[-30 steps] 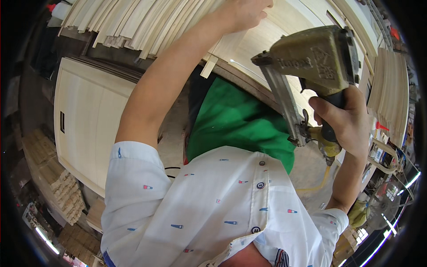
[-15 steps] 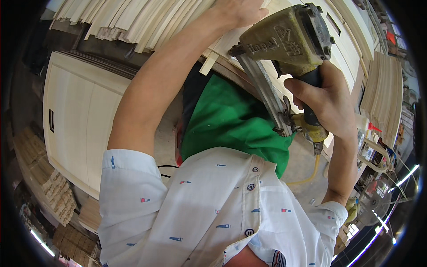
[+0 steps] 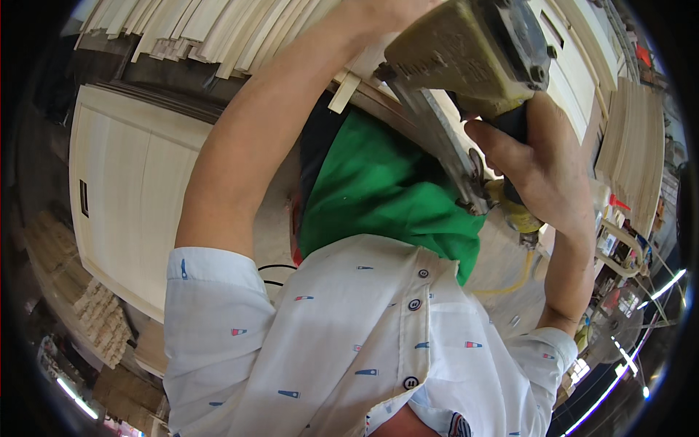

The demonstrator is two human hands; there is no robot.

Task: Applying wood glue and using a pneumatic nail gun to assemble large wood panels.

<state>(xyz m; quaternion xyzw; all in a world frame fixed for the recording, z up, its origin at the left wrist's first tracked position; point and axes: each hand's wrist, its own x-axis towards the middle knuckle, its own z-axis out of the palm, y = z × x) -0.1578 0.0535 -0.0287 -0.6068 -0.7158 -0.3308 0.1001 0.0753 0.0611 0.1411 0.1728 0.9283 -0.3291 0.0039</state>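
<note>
My right hand (image 3: 546,160) is wrapped round the black grip of a worn yellow pneumatic nail gun (image 3: 462,62). The tool's long metal magazine (image 3: 440,138) slants down toward my body, and a yellow air hose (image 3: 517,280) trails from the handle's lower end. At the top edge, my left hand (image 3: 393,13) reaches over the pale wooden work on the bench, beside the gun's head. Its fingers are cut off by the frame and partly hidden by the gun. A thin wooden strip (image 3: 344,92) juts from the bench edge under my left forearm.
Many pale wooden strips (image 3: 218,29) lie side by side at the upper left. Stacked wooden panels (image 3: 138,197) stand left of me, with more timber (image 3: 633,149) at the far right. A bottle with a red tip (image 3: 604,200) and a fan (image 3: 619,313) are also at right.
The nail gun has shifted slightly up and right in my right hand, its head now blurred. My left hand has slid further up, partly out of the picture.
</note>
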